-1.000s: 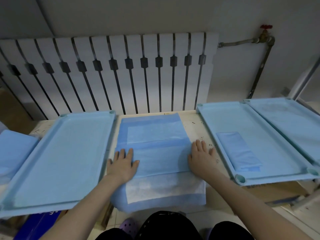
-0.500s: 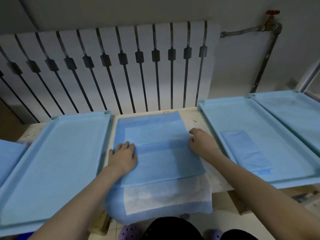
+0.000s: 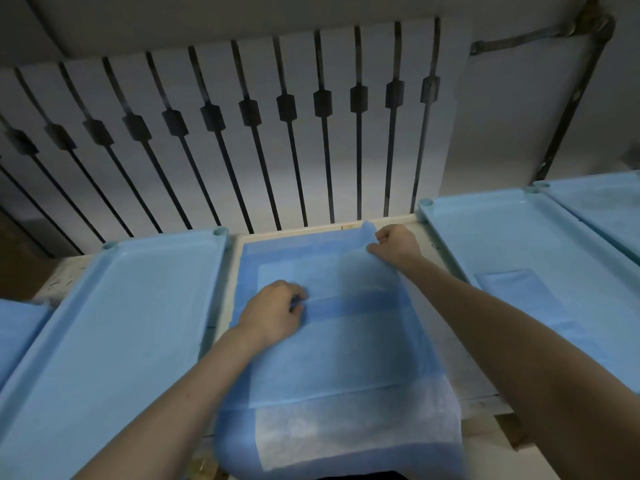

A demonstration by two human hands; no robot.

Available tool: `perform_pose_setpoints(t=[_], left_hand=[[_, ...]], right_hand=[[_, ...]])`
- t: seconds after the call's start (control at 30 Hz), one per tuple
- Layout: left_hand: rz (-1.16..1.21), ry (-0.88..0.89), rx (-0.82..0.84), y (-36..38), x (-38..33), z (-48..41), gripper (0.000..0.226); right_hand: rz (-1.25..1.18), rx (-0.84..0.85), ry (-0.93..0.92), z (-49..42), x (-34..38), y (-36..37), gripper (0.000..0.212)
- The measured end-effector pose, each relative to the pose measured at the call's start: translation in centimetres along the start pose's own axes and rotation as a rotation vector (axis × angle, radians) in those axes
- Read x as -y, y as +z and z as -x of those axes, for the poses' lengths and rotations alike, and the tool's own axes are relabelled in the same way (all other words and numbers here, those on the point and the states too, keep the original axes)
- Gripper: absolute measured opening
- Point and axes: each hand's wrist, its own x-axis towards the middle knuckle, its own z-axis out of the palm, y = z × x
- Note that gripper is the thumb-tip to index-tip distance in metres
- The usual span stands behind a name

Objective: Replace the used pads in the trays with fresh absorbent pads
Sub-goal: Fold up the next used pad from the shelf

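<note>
A blue absorbent pad [image 3: 346, 344] lies partly folded on the wooden table between two light-blue trays, its white-faced near end hanging over the table's front edge. My left hand [image 3: 273, 311] pinches the pad's folded edge near the middle left. My right hand [image 3: 394, 244] grips the pad's far right corner, which is lifted a little. The left tray [image 3: 114, 323] holds a flat pad. The right tray [image 3: 519, 244] holds a small folded blue pad [image 3: 516, 289].
A white radiator [image 3: 277, 140] stands behind the table. Another tray [image 3: 602, 206] sits at the far right, and a blue pad edge [image 3: 17, 327] shows at the far left. A metal pipe [image 3: 568, 109] runs down the wall on the right.
My right hand has moved from the pad's right side up to its far right corner and closed on it. My left hand shifted forward and curled onto the fold. The view tilted lower.
</note>
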Motion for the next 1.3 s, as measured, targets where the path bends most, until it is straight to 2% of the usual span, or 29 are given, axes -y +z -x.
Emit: perform_pose_setpoints(t=[0.03, 0.1, 0.27, 0.33, 0.4, 0.43, 0.53, 0.57, 0.73, 0.9, 1.1, 1.3], left_hand=[[0.006, -0.02, -0.019, -0.2, 0.1, 0.0, 0.027], [0.005, -0.057, -0.054, -0.6, 0.3, -0.1, 0.037], [0.0, -0.07, -0.242, -2.4, 0.0, -0.2, 0.067], [-0.129, -0.074, -0.305, -3.3, -0.5, -0.3, 0.082], [-0.303, -0.121, -0.28, -3.9, -0.7, 0.0, 0.087], [-0.376, -0.146, -0.245, -4.1, -0.7, 0.3, 0.08], [-0.482, -0.164, -0.2, -4.6, -1.5, 1.7, 0.031], [-0.486, -0.159, -0.205, -4.4, -2.0, 2.4, 0.024], [-0.497, -0.096, -0.261, -1.6, -3.2, 6.1, 0.027], [-0.492, -0.186, -0.117, -0.7, -3.6, 8.5, 0.035], [-0.48, -0.188, -0.083, -1.0, -3.3, 10.0, 0.03], [-0.511, -0.214, -0.061, -1.8, -3.0, 10.4, 0.031]], right_hand=[[-0.048, 0.004, -0.038, 0.0, 0.4, -0.1, 0.008], [-0.166, 0.031, -0.11, 0.3, 1.2, -0.4, 0.024], [-0.279, 0.148, -0.395, 3.4, 2.4, -2.5, 0.03], [-0.247, 0.193, -0.481, 4.4, 1.9, -3.5, 0.039], [-0.165, 0.222, -0.548, 5.6, 1.2, -4.5, 0.051], [-0.131, 0.233, -0.56, 5.9, 0.6, -4.9, 0.052], [-0.04, 0.249, -0.545, 6.8, -1.1, -6.1, 0.041], [-0.009, 0.248, -0.551, 7.1, -1.5, -6.4, 0.04], [0.129, 0.356, -0.606, 9.2, -3.4, -6.5, 0.036], [0.201, 0.406, -0.538, 11.0, -5.3, -6.1, 0.041], [0.232, 0.424, -0.518, 12.5, -6.0, -6.5, 0.046], [0.189, 0.401, -0.519, 13.2, -6.2, -6.6, 0.03]])
